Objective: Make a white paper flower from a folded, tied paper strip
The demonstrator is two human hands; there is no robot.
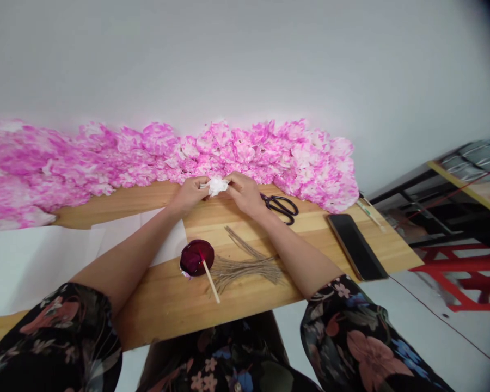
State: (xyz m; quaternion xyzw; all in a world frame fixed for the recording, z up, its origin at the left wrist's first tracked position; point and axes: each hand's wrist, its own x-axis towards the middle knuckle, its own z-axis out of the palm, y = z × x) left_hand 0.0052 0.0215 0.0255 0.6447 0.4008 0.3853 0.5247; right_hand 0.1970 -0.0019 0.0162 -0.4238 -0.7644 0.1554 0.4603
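Note:
A small white paper flower (218, 187) is held up between my two hands over the back of the wooden table. My left hand (190, 193) pinches it from the left side. From the right, the fingers of my right hand (245, 193) are closed on its edge. Below them lies a dish of dark magenta dye (193, 258), with a wooden stick (210, 281) leaning in it. Thin brown stems (249, 269) are bundled to the right of the dish. Black-handled scissors (283, 208) lie just right of my right hand, their blades partly hidden.
A long bank of pink and white paper flowers (237, 147) lines the wall side of the table (159, 310). White paper sheets (44, 261) cover the left. A phone (357, 246) and a pen-like item (371, 214) lie at the right edge. A red stool (465, 275) stands beyond.

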